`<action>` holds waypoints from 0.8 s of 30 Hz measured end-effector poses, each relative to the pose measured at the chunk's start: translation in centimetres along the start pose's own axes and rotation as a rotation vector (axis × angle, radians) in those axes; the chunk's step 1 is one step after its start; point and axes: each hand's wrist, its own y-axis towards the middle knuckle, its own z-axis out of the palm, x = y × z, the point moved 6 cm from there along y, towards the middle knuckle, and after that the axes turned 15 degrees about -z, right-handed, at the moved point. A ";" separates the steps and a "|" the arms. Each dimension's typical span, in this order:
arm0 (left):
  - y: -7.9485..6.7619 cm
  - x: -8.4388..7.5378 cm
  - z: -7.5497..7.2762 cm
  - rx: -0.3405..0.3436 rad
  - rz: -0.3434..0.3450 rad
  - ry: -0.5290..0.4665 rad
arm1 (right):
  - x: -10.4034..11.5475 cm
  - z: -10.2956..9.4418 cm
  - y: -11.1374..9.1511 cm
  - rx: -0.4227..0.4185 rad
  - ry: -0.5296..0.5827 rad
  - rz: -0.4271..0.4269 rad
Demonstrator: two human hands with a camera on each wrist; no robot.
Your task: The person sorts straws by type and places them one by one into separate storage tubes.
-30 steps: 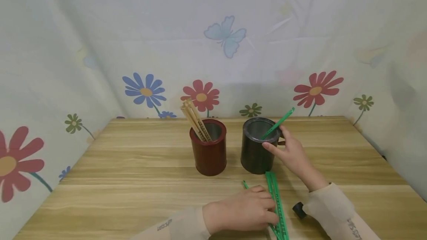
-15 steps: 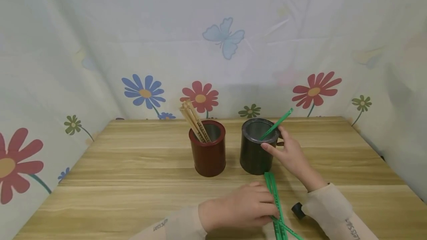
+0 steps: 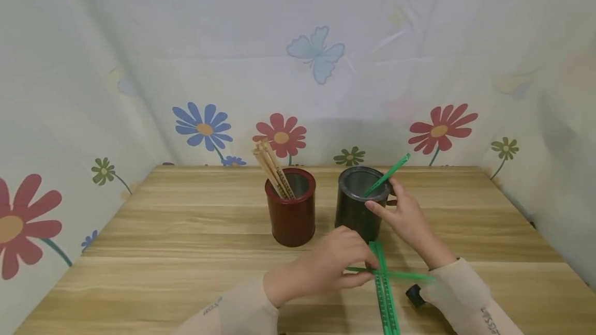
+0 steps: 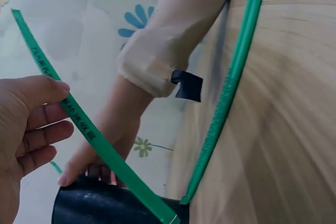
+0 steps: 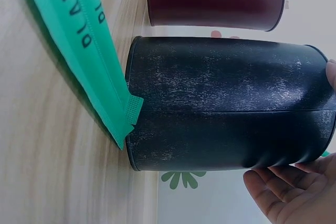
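Note:
My left hand [image 3: 335,260] pinches one slim green wrapped straw [image 4: 110,153] between thumb and fingertips. In the head view this straw crosses above the green wrapped straws [image 3: 386,299] lying on the table. My right hand [image 3: 405,216] holds the upper right side of a black leather-look cup [image 3: 356,216], thumb at the front of the rim and fingers round the far side. Inside that cup a single green straw [image 3: 388,174] leans right. The straws on the table have one end close to the cup's base, as the right wrist view shows.
A dark red cup [image 3: 292,224] stands to the left of the black one, with several tan wrapped straws [image 3: 274,177] leaning in it. Behind the wooden table [image 3: 186,242] hangs a flowered cloth [image 3: 233,40]. A small black piece [image 3: 415,295] sits at the right cuff.
My left hand has lifted a green straw off the others and moved it up towards the black cup, turning it crosswise. The right hand keeps its hold on the cup.

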 end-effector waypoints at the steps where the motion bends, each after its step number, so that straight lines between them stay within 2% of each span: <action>1: 0.1 0.2 -0.3 -0.004 -0.010 -0.007 | 0.0 0.0 0.0 0.000 0.004 -0.001; 7: 1.0 1.2 -2.0 -0.035 -0.079 -0.032 | -0.1 0.1 -0.1 0.010 0.016 0.008; 13: 2.3 3.5 -4.0 -0.036 -0.250 -0.196 | -0.2 -0.1 -0.3 0.009 -0.003 0.046; 16: 3.0 4.5 -4.9 -0.033 -0.311 -0.250 | -0.3 -0.1 -0.4 0.015 -0.021 0.046; 24: 4.4 6.6 -6.1 -0.047 -0.415 -0.263 | -0.3 0.2 -0.1 0.008 0.001 0.024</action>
